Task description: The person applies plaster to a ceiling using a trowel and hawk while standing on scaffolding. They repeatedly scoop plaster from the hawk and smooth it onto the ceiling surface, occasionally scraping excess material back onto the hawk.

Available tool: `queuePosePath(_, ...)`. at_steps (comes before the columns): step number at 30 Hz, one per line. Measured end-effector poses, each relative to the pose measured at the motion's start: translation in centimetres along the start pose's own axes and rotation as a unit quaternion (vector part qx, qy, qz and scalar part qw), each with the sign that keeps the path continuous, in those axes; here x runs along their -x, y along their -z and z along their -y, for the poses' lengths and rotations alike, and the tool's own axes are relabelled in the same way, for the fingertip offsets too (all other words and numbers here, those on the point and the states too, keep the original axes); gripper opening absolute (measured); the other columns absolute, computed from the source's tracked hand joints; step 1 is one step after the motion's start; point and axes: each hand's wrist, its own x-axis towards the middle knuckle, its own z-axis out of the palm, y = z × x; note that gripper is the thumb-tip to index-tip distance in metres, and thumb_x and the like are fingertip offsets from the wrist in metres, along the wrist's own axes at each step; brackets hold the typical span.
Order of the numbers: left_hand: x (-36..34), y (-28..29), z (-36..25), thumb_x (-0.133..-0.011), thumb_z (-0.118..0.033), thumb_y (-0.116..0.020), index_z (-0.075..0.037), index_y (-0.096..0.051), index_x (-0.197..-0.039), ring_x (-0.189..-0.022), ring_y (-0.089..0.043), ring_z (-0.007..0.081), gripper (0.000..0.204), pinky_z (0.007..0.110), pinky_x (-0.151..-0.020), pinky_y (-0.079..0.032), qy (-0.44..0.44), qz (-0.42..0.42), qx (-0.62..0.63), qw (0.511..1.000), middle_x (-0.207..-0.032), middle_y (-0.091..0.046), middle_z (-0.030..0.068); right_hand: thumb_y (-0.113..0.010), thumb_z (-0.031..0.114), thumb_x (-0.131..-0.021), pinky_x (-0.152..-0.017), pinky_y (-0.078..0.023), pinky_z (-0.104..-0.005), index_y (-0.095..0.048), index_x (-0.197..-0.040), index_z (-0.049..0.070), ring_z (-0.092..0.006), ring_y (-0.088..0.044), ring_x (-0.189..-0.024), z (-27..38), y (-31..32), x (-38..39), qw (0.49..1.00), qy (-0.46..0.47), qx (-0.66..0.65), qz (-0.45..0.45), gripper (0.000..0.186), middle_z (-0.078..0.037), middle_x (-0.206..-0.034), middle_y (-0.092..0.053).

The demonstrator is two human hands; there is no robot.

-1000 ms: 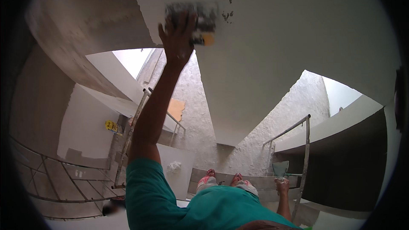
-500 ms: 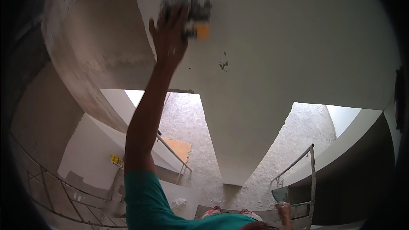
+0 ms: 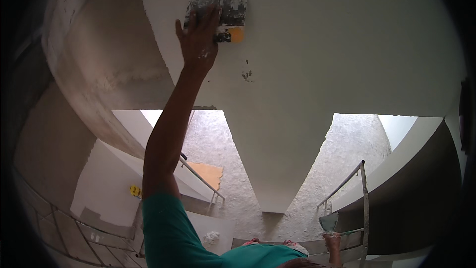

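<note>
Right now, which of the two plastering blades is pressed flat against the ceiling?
The wide blade with the orange handle, under the left hand at the top. The small blade in the right hand hangs low by the railing.

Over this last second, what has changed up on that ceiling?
The left hand kept the wide trowel pressed flat to the white ceiling, and it seems to have slid slightly; the camera also tilted, so the exact direction is unclear. The right hand stays low by the railing, gripping a small putty knife. Nothing was picked up or released.
</note>
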Motion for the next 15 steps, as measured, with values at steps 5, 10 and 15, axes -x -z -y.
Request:
queuePosePath(5,-9.9,-0.1,7.9,-0.077,-0.006,-0.059,-0.03,-0.036,-0.144,-0.128,-0.045,0.0264,0.075,0.059,-0.1,-0.035,-0.032,-0.133,-0.017,0.99,-0.142,-0.046,-0.0006,-0.075,0.018,-0.067,-0.058,-0.045,-0.0367,-0.063,-0.069,-0.001,-0.0149,-0.054,-0.058,2.2,-0.8,0.5,0.999,0.008,-0.002,0.037,0.022,-0.005,-0.06,-0.06)
queuePosePath(10,-17.5,4.2,6.8,-0.081,0.001,-0.044,-0.017,-0.046,-0.137,-0.127,-0.047,0.0284,0.059,0.06,-0.102,-0.034,-0.013,-0.079,0.021,0.997,-0.139,-0.049,0.0109,-0.074,0.018,-0.073,-0.046,-0.039,-0.0342,-0.06,-0.07,0.004,-0.0134,-0.049,-0.048,3.2,-1.0,1.0,1.0,0.007,0.003,0.027,0.02,-0.002,-0.057,-0.054)
queuePosePath(15,-13.5,2.1,6.7,-0.079,0.001,-0.048,-0.016,-0.048,-0.136,-0.126,-0.048,0.0282,0.06,0.06,-0.103,-0.033,-0.072,-0.026,0.141,0.987,-0.139,-0.049,0.0107,-0.072,0.018,-0.077,-0.04,-0.036,-0.0326,-0.058,-0.069,0.007,-0.0123,-0.046,-0.043,-0.1,-1.3,0.2,0.999,0.032,0.024,0.029,0.02,-0.001,-0.054,-0.05)
